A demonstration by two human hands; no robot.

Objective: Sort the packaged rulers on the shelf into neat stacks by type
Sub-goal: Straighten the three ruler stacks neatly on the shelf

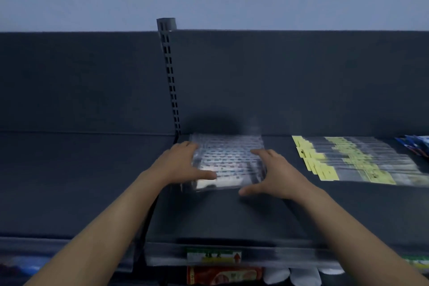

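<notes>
A dark, matte metal shelf (69, 181) fills the middle of the frame, backed by a flat panel (301, 76) of the same colour. A grey slotted upright (170, 81) rises from the shelf's back edge left of centre.

At centre, against the back panel, lies a stack (229, 158) of rulers in glossy clear plastic sleeves. It is roughly square in outline. Its printed rows run left to right across the frame; blur hides finer detail.

The left hand (183, 165) presses on the stack's left edge with straight fingers, its thumb laid flat over the near left corner. The right hand (276, 174) rests on the right edge with fingers spread and thumb out by the front edge. Each grip is wide and flat, closed round nothing.

To the right, apart from the stack, a fan of rulers (352, 158) in clear sleeves lies with long axes left to right. Their pale yellow card tabs sit at the left ends, stepped towards the lower right.

Blue packets (415, 144) show at the far right edge.

On the shelf's front lip, bottom centre, is a blurred label (213, 256). Beneath it are a red box (222, 275) and rounded white items (299, 275).
</notes>
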